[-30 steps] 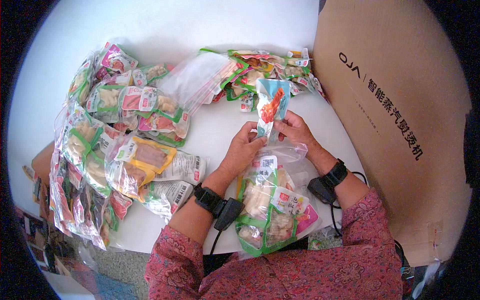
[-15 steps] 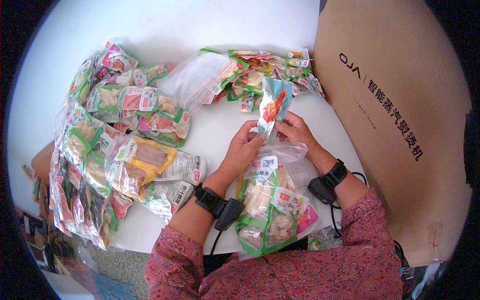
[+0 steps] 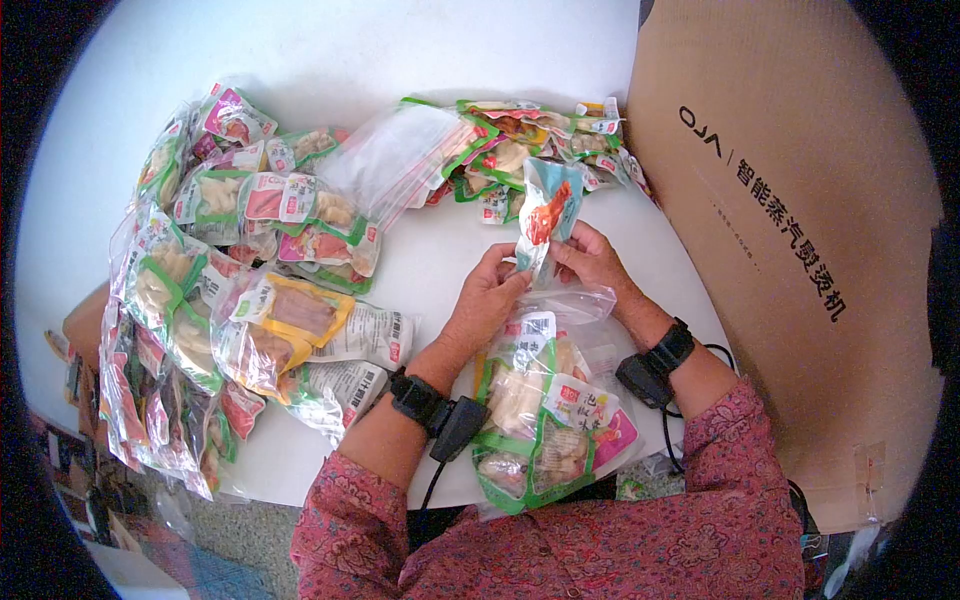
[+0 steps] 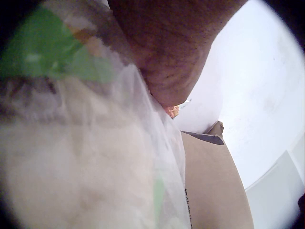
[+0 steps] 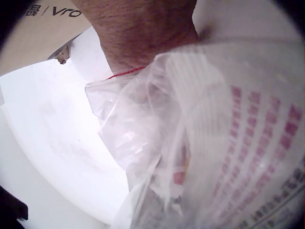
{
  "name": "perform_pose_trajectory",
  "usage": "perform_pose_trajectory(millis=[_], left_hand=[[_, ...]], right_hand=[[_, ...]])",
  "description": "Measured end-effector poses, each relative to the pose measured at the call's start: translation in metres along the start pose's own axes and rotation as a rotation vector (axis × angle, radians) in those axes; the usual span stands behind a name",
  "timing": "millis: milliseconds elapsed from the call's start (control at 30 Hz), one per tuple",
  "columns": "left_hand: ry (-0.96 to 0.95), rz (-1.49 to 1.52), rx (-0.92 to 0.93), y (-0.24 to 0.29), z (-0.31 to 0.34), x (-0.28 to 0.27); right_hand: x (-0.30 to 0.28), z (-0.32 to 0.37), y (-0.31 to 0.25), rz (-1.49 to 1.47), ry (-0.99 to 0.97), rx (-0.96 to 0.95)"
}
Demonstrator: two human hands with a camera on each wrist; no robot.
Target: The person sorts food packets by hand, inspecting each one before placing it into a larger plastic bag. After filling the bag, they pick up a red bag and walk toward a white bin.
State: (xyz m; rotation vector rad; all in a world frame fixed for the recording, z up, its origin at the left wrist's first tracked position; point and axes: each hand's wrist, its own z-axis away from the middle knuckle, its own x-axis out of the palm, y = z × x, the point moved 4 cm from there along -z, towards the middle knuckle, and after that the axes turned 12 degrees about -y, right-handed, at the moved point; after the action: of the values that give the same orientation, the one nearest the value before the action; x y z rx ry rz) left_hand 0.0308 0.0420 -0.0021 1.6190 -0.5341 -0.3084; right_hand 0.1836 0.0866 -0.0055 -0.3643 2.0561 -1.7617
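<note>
A blue and white packet [image 3: 548, 212] with a reddish-orange food picture stands upright between the two hands. The left hand [image 3: 490, 293] pinches its lower left side, and the right hand [image 3: 593, 262] pinches its lower right side. Just below them lies a clear zip bag [image 3: 570, 305] holding several green-edged packets [image 3: 518, 400], near the person's body. In the left wrist view the bag's clear film [image 4: 167, 143] covers much of the left side below the hand [image 4: 167, 57]. The right wrist view has the clear film [image 5: 128, 129] under the hand [image 5: 138, 33]; fingertips are hidden there.
Filled clear bags of packets [image 3: 190, 290] cover the left of the white table [image 3: 440, 250]. Flat empty zip bags [image 3: 390, 160] lie at the back beside a packet pile [image 3: 510, 155]. A large cardboard box [image 3: 790, 250] stands along the right edge. Cables hang from both wrist cameras.
The blue and white packet has tilted and shifted slightly to the right at its top. Both hands keep their grip in nearly the same place.
</note>
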Motion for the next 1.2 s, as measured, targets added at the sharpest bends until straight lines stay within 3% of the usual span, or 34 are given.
perform_pose_trajectory(millis=[833,1200], left_hand=[[0.018,-0.025,-0.049,-0.001,0.003,-0.004],[0.024,-0.023,-0.046,-0.004,0.002,-0.005]], right_hand=[[0.002,0.004,-0.007,-0.005,0.025,0.025],[-0.003,0.004,-0.009,-0.117,0.096,-0.067]])
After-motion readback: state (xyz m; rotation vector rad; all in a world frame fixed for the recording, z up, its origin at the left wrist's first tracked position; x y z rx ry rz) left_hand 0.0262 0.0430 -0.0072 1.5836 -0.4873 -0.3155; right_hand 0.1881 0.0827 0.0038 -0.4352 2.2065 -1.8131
